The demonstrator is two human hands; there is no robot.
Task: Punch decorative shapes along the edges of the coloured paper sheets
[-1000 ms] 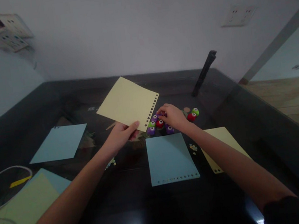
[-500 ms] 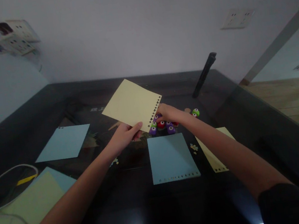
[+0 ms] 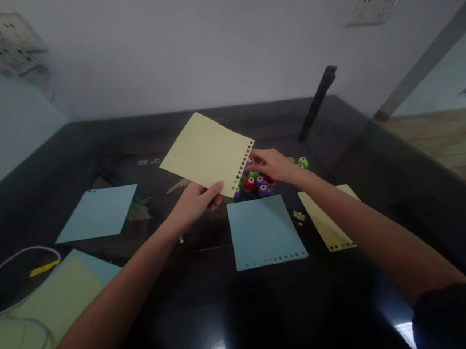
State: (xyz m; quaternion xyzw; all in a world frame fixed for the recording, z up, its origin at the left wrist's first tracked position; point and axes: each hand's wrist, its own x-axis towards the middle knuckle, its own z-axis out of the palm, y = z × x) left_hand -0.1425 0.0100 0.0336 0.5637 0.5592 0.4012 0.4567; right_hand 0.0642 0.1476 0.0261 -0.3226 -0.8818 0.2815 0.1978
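Observation:
My left hand (image 3: 196, 203) pinches the near corner of a pale yellow sheet (image 3: 206, 153) and holds it tilted above the dark glass table (image 3: 219, 321). A row of small punched holes runs along the sheet's right edge. My right hand (image 3: 273, 165) reaches over a cluster of small craft punches (image 3: 257, 182) in red, purple and green, with its fingers curled down among them beside the sheet's punched edge. What those fingers hold, if anything, is hidden. One green punch (image 3: 302, 162) sits apart, just right of that hand.
A blue sheet (image 3: 264, 231) with a punched lower edge lies in front of me, a yellow one (image 3: 330, 218) under my right forearm, another blue one (image 3: 97, 212) at left. Green and blue sheets (image 3: 39, 308) and a white cable (image 3: 0, 276) lie near left. A black bar (image 3: 316, 102) leans at the back.
The yellow sheet has shifted slightly right and up in my left hand. My right hand has slid left over the punches, close to the sheet's punched edge.

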